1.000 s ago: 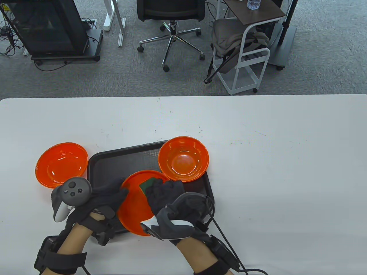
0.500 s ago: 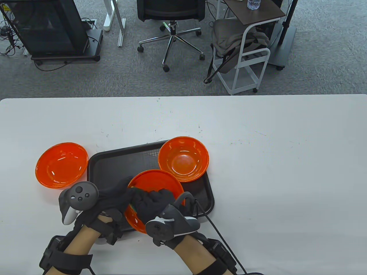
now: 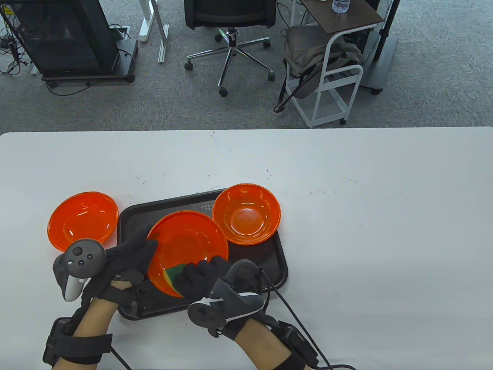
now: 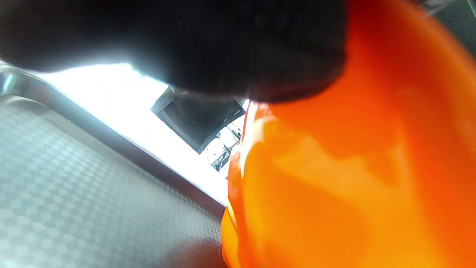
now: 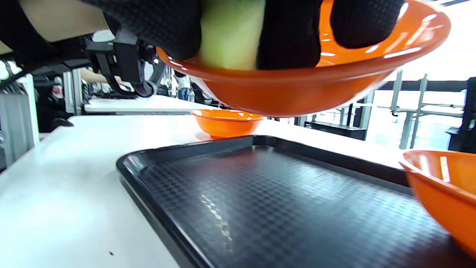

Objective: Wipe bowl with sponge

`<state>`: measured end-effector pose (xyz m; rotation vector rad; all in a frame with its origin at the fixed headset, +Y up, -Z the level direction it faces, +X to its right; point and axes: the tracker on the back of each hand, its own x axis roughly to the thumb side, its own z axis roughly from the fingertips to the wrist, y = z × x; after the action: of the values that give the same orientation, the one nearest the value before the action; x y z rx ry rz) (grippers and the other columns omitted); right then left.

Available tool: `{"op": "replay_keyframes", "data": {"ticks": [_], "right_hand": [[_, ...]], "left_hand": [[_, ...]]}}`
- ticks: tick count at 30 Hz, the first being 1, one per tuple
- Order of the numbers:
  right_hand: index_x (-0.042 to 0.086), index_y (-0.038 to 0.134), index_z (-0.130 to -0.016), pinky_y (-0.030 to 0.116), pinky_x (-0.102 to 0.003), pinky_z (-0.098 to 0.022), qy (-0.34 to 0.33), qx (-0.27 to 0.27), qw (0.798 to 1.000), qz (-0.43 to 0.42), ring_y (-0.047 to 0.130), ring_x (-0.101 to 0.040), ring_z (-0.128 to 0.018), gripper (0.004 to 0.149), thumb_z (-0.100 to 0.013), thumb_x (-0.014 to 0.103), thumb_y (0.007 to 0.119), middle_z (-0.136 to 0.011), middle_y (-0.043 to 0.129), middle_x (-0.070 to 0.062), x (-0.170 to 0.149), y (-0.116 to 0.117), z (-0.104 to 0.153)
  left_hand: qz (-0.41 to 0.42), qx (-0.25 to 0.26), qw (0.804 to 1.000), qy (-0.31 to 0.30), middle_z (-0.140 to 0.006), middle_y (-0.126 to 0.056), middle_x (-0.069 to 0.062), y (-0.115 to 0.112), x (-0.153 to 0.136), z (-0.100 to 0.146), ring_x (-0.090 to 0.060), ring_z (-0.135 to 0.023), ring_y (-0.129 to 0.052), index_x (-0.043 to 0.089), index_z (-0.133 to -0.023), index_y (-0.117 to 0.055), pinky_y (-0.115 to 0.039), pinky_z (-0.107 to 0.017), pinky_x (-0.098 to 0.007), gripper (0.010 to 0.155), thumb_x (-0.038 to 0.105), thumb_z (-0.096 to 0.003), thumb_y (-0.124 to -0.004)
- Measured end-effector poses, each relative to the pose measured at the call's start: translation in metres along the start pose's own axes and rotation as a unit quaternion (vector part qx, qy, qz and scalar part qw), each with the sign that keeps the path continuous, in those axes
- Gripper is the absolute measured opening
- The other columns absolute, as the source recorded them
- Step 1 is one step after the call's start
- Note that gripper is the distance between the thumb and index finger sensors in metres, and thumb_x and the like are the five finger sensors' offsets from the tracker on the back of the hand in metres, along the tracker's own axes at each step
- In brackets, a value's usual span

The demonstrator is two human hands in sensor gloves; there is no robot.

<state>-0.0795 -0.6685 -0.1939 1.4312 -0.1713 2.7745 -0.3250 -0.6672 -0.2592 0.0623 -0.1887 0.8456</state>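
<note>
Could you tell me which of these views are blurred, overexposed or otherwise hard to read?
Table view: sharp and evenly lit. Left wrist view: heavily blurred, the held bowl and the left hand too close to focus, the background blown out white. Right wrist view: tray sharp with glare patches, the sponge soft, windows behind overexposed.

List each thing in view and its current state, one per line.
Held bowl: lifted off the tray, tilted.
Sponge: pressed at its near rim.
Left hand: grips the bowl.
Right hand: holds sponge.
Tray: flat on table.
Right bowl: upright on tray.
Left bowl: upright, on table.
</note>
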Motion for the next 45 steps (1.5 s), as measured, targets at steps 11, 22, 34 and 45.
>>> {"op": "replay_keyframes", "data": {"ticks": [11,22,34,45], "right_hand": [[0.022,0.058,-0.102,0.06,-0.067,-0.061,0.063,-0.011,0.991,0.119,0.072,-0.04,-0.091,0.046,-0.061,0.035,0.073,-0.108,0.069,-0.018,-0.012,-0.015,0.011],[0.02,0.057,-0.102,0.066,-0.063,-0.06,0.12,-0.113,0.978,0.129,0.083,-0.035,-0.084,0.047,-0.061,0.037,0.073,-0.104,0.077,-0.013,-0.031,-0.027,0.027],[0.017,0.053,-0.103,0.073,-0.059,-0.055,0.194,-0.236,0.95,-0.063,0.092,-0.033,-0.075,0.049,-0.062,0.036,0.071,-0.102,0.077,-0.016,-0.062,-0.032,0.053],[0.015,0.053,-0.103,0.074,-0.059,-0.055,0.161,-0.266,0.924,-0.221,0.093,-0.032,-0.073,0.049,-0.062,0.036,0.072,-0.1,0.078,-0.017,-0.072,-0.023,0.056]], "left_hand": [[0.044,0.004,0.999,0.024,-0.033,-0.099,-0.003,0.008,-0.013,-0.001,-0.009,-0.003,-0.101,0.014,-0.094,-0.079,-0.092,-0.006,-0.03,0.053,0.046,-0.0516,-0.077],[0.084,0.009,0.996,0.025,-0.033,-0.099,-0.002,0.01,-0.019,-0.002,-0.009,-0.002,-0.101,0.013,-0.094,-0.078,-0.092,-0.006,-0.029,0.053,0.045,-0.0516,-0.077],[0.13,0.019,0.99,0.053,-0.032,-0.099,-0.001,0.015,-0.031,-0.002,-0.007,-0.001,-0.1,0.012,-0.092,-0.079,-0.092,-0.006,-0.028,0.053,0.046,-0.0514,-0.075],[0.192,0.001,0.98,0.048,-0.032,-0.098,0.001,0.01,-0.033,-0.004,-0.004,0.0,-0.098,0.011,-0.092,-0.077,-0.092,-0.005,-0.027,0.054,0.047,-0.052,-0.073]]}}
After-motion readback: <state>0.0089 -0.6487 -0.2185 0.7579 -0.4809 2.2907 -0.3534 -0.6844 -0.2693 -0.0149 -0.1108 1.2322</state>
